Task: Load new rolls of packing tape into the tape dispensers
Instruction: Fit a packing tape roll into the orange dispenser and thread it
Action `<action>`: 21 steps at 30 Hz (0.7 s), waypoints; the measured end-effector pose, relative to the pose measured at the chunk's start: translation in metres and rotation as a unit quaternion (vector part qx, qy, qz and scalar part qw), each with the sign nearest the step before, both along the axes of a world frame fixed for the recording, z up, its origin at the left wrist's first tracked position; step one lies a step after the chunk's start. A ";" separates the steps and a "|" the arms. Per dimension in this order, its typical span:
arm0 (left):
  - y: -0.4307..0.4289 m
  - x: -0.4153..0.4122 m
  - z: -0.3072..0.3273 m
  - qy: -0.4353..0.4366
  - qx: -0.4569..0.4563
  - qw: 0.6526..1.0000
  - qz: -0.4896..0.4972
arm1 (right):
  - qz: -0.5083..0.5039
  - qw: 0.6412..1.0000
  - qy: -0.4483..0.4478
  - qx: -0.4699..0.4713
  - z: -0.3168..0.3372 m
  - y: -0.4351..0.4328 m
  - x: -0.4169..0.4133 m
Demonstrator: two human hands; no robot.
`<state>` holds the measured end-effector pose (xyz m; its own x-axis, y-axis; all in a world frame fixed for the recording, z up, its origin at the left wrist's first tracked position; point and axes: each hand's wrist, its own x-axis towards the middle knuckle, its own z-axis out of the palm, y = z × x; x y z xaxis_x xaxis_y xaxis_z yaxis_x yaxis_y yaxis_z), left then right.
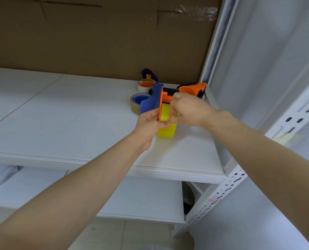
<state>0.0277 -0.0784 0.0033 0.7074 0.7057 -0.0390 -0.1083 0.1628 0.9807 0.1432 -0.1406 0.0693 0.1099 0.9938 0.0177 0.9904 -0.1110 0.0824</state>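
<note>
The yellow tape roll (166, 131) sat in the blue-and-orange tape dispenser (152, 102), and we held the pair between our two hands, just above the white shelf (78, 123). Our left hand (148, 125) gripped from the lower left, thumb and fingers curled round the roll's rim and the dispenser's orange side plate (162, 104). Our right hand (189, 112) was curled at the roll's upper right, pinching at its edge. Its fingertips were hidden from us, so we could not tell whether it had the loose end of the tape. We judged the step to be seating the roll and leading the tape toward the front of the dispenser. To do that well, the left hand needed to brace the frame without squeezing the roll out of line. The roll needed to sit square against the plate, and the tape had to be drawn straight, not at a slant, or it would likely crease or stick back on itself. Just beyond the left hand lay a brown tape roll (133, 107), and behind that a white tape roll (141, 88). Beyond the right hand a second dispenser (191, 89) lay in the shelf's corner, near the cardboard (96, 42) at the back.
</note>
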 end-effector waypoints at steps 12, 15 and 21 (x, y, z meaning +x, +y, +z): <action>0.003 0.000 0.000 0.009 -0.011 1.000 0.010 | 0.030 0.996 0.056 0.065 -0.004 -0.005 0.011; 0.005 0.000 0.000 0.010 -0.017 1.000 0.012 | 0.032 0.996 0.025 0.079 -0.005 -0.004 0.008; 0.007 0.002 -0.004 0.003 0.000 1.000 -0.005 | 0.025 0.997 -0.016 0.075 -0.011 -0.005 0.007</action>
